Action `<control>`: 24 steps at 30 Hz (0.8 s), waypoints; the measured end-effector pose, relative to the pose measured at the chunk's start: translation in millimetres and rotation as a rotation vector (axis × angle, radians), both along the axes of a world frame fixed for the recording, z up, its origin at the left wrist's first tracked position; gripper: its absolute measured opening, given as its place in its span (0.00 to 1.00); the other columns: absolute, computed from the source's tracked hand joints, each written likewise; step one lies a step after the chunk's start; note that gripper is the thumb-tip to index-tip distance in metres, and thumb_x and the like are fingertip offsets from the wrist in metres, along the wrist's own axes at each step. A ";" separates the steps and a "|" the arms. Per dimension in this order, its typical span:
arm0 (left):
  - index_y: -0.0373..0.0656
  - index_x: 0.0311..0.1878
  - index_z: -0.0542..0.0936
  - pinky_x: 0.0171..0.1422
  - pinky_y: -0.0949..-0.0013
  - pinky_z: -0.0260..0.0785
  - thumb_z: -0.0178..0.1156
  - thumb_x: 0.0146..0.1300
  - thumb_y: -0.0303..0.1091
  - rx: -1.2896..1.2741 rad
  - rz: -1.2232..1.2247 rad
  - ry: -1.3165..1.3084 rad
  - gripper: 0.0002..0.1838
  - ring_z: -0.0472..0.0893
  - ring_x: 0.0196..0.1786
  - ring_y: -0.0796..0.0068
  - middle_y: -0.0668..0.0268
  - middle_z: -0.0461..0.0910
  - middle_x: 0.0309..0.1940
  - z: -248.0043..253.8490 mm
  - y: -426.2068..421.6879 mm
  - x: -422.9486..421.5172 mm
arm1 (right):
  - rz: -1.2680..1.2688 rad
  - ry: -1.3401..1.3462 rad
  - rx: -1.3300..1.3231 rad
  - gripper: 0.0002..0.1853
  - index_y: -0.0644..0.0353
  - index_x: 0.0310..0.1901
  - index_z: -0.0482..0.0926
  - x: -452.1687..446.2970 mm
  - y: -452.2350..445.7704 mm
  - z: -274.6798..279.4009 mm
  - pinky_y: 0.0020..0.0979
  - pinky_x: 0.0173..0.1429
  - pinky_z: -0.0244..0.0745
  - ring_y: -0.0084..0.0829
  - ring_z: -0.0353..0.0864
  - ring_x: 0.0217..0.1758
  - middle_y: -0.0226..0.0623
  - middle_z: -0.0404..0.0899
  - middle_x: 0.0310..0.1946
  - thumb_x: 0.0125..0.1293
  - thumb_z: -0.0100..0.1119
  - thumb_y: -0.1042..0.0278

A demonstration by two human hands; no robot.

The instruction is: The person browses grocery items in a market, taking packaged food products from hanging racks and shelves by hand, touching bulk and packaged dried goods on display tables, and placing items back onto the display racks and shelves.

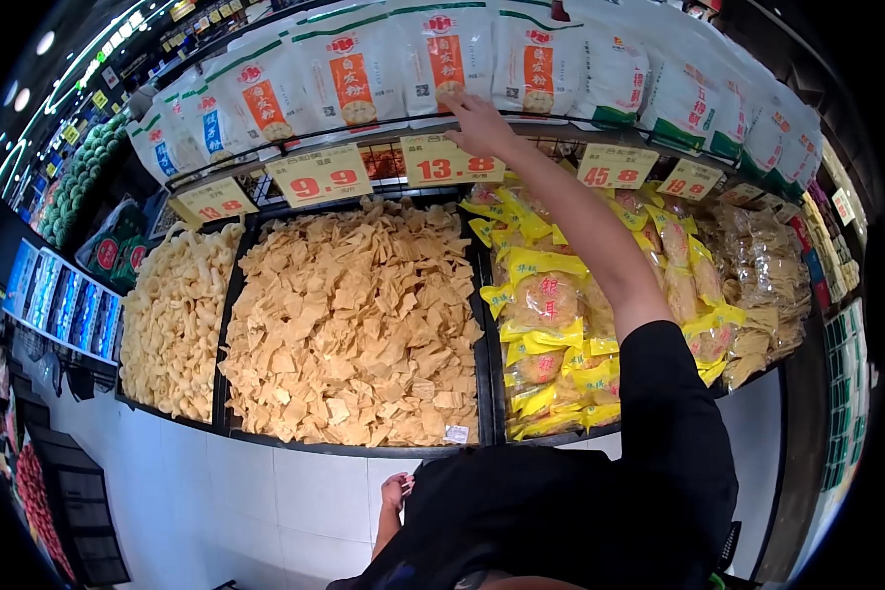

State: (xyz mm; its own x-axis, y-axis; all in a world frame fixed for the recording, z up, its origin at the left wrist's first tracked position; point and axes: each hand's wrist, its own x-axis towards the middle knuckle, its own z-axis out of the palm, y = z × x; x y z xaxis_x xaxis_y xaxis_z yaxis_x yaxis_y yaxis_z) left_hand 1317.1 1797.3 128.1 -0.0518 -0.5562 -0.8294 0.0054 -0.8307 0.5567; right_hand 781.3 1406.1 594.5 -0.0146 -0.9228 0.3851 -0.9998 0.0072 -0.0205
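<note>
My right hand reaches over the bins to the shelf. Its fingers are stretched out against the lower front of a white bag of self-raising flour with an orange panel. The bag stands upright in its row, and the hand is not wrapped around it. Low by my body, beside the front edge of the bins, is my left hand. Its fingers are curled together, and whatever they may hold is too small to make out. A yellow price card reading 13.8 hangs just below my right hand.
Dried beige flakes fill the middle bin, with puffy pale pieces to its left. Yellow-trimmed packets lie under my right arm. More flour bags line the shelf above a wire rail. White floor tiles show in front.
</note>
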 end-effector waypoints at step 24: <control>0.37 0.50 0.75 0.43 0.63 0.76 0.43 0.60 0.25 0.097 -0.073 0.017 0.17 0.82 0.41 0.63 0.56 0.81 0.42 -9.5 -45.3 79.2 | -0.151 -0.015 0.036 0.37 0.52 0.72 0.50 43.1 4.7 -13.1 0.46 0.74 0.46 0.50 0.43 0.75 0.46 0.44 0.73 0.64 0.54 0.56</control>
State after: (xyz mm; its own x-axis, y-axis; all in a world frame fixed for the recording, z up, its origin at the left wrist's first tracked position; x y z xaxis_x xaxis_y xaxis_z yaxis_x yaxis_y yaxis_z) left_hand 1396.3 1752.0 118.6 -0.1035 -0.4678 -0.8777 -0.0482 -0.8791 0.4742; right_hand 824.4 1410.8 581.4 -0.1595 -0.9230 0.3502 -0.9869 0.1584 -0.0320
